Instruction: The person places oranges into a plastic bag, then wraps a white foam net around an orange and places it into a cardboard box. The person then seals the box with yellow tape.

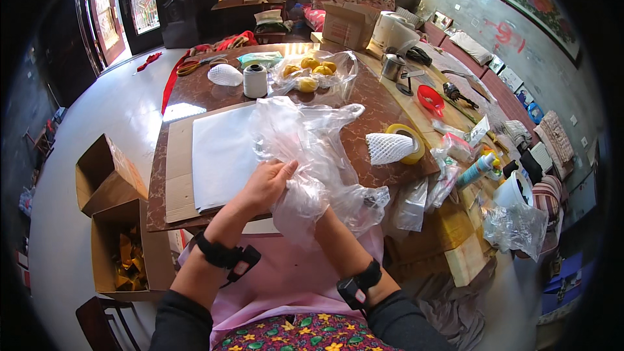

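A crumpled clear plastic bag [312,141] lies over the front of a brown marble-patterned table [360,102], its lower part hanging past the edge. My left hand [267,183] grips the bag near its middle, fingers curled and thumb on top. Film covers my right hand [312,207], which is inside or behind the bag, so its fingers are hidden. Under the bag's left side is a stack of white sheets [222,156] on flat cardboard [179,170]. To the right, a white foam fruit net [389,148] rests against a roll of yellow tape [414,144].
Farther back are a thread spool [255,81], yellow-orange fruit [321,69] in a plastic bag, another foam net [225,75] and scissors [195,66]. A wooden surface [468,195] at right holds clutter, including a red funnel [430,99]. Open cardboard boxes [158,248] stand at left.
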{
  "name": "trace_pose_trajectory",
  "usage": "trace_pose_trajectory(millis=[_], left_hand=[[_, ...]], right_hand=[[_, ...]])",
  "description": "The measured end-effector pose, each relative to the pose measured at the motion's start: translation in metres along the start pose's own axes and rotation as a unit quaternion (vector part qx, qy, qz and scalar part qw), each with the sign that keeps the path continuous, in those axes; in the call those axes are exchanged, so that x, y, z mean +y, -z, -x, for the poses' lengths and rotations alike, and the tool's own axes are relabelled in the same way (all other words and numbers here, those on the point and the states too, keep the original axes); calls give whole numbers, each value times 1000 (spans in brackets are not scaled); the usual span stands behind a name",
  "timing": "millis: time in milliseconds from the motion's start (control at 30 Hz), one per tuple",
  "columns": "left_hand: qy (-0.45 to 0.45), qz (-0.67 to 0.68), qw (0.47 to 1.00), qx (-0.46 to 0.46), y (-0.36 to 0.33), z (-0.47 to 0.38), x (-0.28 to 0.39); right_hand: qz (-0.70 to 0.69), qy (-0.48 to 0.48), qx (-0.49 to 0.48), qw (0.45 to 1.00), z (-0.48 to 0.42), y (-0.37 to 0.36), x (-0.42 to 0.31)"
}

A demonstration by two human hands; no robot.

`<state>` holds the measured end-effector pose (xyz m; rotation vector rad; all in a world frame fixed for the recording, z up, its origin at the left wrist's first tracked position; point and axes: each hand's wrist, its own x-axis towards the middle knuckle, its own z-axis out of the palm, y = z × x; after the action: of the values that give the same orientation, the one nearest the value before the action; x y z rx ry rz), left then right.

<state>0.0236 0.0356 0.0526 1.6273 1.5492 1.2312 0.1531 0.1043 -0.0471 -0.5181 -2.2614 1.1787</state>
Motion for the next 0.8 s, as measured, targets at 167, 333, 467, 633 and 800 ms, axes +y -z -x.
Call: trace_pose_trajectory(millis=[167, 333, 467, 633, 800], left_hand=[[-47, -137, 989, -31, -19, 9, -17], [-101, -346, 932, -22, -31, 16, -10], [-116, -339, 933, -17, -40, 7, -7], [-78, -280, 955, -54, -18, 14, 3], [-208, -305, 923, -112, -1, 50, 38]], right_hand=[[-300, -117, 124, 938, 53, 49, -53], [148, 64, 377, 912, 85, 84, -132], [385, 137, 190, 893, 93, 47, -147], [505, 16, 160, 848, 73, 34, -95], [350, 98, 132, 922, 112, 98, -111]])
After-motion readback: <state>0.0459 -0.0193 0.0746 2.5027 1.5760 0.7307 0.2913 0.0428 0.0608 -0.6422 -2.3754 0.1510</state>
